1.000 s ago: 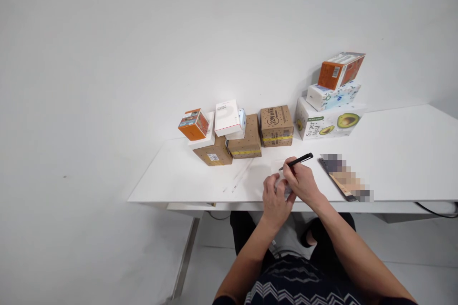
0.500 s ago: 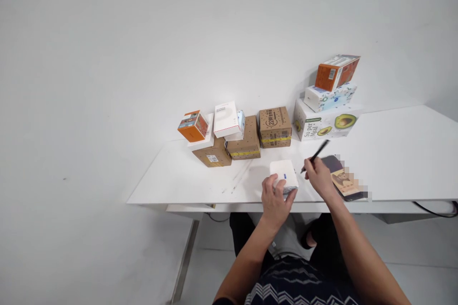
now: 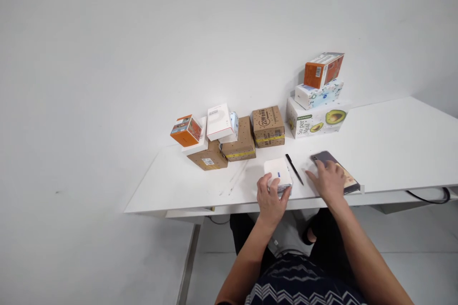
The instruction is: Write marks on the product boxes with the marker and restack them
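Note:
My left hand (image 3: pixel 269 198) grips a small white box (image 3: pixel 277 172) with a blue mark, resting on the white table (image 3: pixel 386 147) near its front edge. A black pen (image 3: pixel 294 169) lies on the table just right of that box, free of either hand. My right hand (image 3: pixel 327 180) lies flat with spread fingers on the near end of a dark tablet-like slab (image 3: pixel 334 169), to the right of the pen.
Along the back stand brown cardboard boxes (image 3: pixel 268 126), with smaller white (image 3: pixel 218 121) and orange boxes (image 3: pixel 185 130) stacked on the left ones. At the right, an avocado-print carton (image 3: pixel 317 121) carries a tissue pack (image 3: pixel 317 94) and an orange box (image 3: pixel 322 69). A cable (image 3: pixel 425 196) hangs below the right edge.
My right hand has set the pen down beside the white box and moved right onto the dark slab. My left hand stays on the white box.

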`<action>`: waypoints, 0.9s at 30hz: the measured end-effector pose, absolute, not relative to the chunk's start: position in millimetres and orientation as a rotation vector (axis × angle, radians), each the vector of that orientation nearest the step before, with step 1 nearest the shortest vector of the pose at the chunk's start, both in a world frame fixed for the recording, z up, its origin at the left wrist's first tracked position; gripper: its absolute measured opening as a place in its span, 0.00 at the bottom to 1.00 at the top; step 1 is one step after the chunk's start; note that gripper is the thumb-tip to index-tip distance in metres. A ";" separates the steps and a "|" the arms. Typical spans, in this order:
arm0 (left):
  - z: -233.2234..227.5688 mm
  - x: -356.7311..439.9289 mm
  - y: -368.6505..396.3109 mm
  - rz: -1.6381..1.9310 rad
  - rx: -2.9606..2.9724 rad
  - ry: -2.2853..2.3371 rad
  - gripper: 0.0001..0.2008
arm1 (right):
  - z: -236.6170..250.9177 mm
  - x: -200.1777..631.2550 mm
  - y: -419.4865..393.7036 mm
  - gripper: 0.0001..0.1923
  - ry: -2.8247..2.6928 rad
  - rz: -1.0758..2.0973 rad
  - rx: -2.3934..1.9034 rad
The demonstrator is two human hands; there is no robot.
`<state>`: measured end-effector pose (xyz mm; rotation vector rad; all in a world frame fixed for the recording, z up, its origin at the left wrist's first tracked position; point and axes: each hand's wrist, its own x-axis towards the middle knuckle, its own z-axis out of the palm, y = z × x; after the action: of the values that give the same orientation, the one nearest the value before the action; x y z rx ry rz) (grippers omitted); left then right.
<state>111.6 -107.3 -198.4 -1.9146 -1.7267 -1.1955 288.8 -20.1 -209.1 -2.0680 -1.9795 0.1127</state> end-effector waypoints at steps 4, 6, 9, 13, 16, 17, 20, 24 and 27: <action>-200.1 115.0 -103.5 -1.203 -1.894 -1.708 0.20 | -220.2 323.5 -18.7 0.31 -1.856 0.103 -2.237; -201.4 116.7 -101.9 -1.208 -1.874 -1.695 0.20 | -224.8 331.4 -16.5 0.31 -1.858 0.185 -2.237; -202.8 117.9 -101.2 -1.209 -1.853 -1.690 0.20 | -225.1 332.4 -14.3 0.30 -1.830 0.220 -2.216; -202.3 116.7 -103.1 -1.191 -1.862 -1.708 0.20 | -220.0 330.7 -15.8 0.31 -1.753 0.283 -2.210; -201.8 116.2 -104.7 -1.191 -1.873 -1.710 0.20 | -215.1 334.4 -21.2 0.35 -1.630 0.521 -2.103; -201.8 116.4 -105.1 -1.192 -1.876 -1.711 0.20 | -211.8 335.5 -24.2 0.36 -1.542 0.660 -2.027; -202.2 117.7 -105.6 -1.197 -1.872 -1.711 0.20 | -191.3 333.5 -38.5 0.35 -1.165 1.153 -1.656; -203.1 118.9 -105.3 -1.203 -1.868 -1.713 0.20 | -145.8 315.8 -69.5 0.29 -0.568 1.727 -1.073; -204.6 118.1 -105.2 -1.207 -1.878 -1.732 0.20 | -120.4 296.4 -95.2 0.29 -0.358 2.034 -0.776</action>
<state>118.1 -105.2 -204.6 -1.8782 -1.7320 -1.2075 296.4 -95.2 -120.4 -0.7760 -0.3576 2.0344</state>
